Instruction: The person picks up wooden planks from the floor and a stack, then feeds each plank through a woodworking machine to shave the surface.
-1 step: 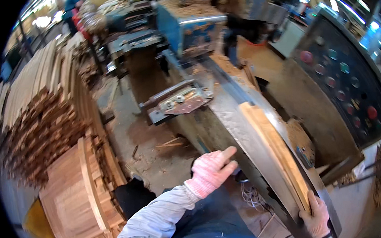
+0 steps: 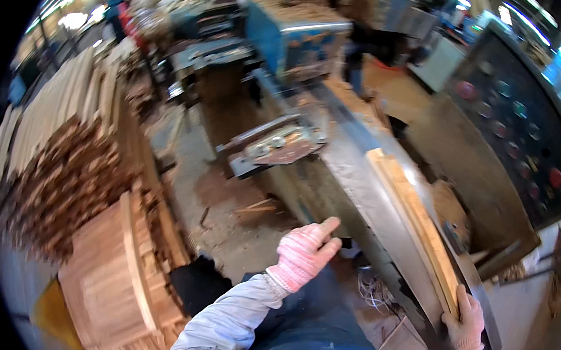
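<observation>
My right hand (image 2: pixel 465 326), in a pink knit glove with bare fingertips, grips the near end of a long pale wooden strip (image 2: pixel 415 222). The strip lies lengthwise on the metal bed (image 2: pixel 361 202) of a woodworking machine, alongside a metal rail. To the left of the bed, my left hand (image 2: pixel 303 255) hangs in the air in a similar pink glove. Its thumb and forefinger point towards the bed, apart from each other, and nothing shows between them. Some of its other fingers are hidden.
Left of me, long boards (image 2: pixel 57 159) are stacked beside a pile of flat wooden panels (image 2: pixel 109 277). A bracket (image 2: pixel 277 146) juts from the bed's left side. Further off stands a blue machine housing (image 2: pixel 299 38). A control panel (image 2: pixel 520 123) with coloured buttons stands at right.
The whole view has shifted slightly, so the machine and stacks appear a little further right. My right hand keeps its hold on the wooden strip; my left hand has barely moved.
</observation>
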`<state>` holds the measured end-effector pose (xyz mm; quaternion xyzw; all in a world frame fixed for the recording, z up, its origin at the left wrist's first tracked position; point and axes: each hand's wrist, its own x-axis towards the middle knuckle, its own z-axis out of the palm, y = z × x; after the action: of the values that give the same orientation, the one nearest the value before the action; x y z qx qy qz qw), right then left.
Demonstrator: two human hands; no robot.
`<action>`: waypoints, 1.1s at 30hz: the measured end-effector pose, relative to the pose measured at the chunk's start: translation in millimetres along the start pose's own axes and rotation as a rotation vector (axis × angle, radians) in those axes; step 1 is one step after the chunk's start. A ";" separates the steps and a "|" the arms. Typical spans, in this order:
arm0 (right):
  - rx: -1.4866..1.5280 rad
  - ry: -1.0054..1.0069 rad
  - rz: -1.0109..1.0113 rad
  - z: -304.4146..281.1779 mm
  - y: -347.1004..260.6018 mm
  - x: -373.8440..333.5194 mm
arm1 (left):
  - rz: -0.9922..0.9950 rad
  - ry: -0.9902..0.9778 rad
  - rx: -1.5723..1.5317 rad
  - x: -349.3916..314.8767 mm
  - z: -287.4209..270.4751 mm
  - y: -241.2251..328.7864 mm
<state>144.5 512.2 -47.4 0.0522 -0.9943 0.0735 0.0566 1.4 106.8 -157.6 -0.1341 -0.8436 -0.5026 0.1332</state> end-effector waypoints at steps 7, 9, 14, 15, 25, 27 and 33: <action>0.148 0.449 -0.166 80.7 -53.2 139.1 | -0.820 0.270 0.585 -167.4 -116.9 -123.3; 0.185 0.548 -0.280 89.6 -86.6 214.6 | -0.990 0.337 0.785 -208.6 -157.7 -141.4; 0.518 0.561 -0.320 125.7 -131.9 324.1 | -1.286 0.436 1.036 -284.1 -231.3 -222.9; 0.537 0.516 -0.286 125.1 -131.4 320.4 | -1.305 0.454 0.990 -293.9 -243.0 -240.8; 0.067 0.038 -0.136 -0.5 -52.0 71.5 | -1.239 0.560 0.581 -256.6 -264.9 -271.2; -0.001 -0.001 -0.112 -10.6 -33.7 37.2 | -1.201 0.589 0.504 -237.0 -250.6 -237.5; -0.022 0.206 -0.395 25.6 -37.1 113.6 | -1.049 0.759 0.140 -247.4 -225.4 -129.5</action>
<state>33.7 461.0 -53.7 0.2374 -0.9545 0.0552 0.1717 204.8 -174.7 -248.2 0.4913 -0.7224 -0.4570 0.1672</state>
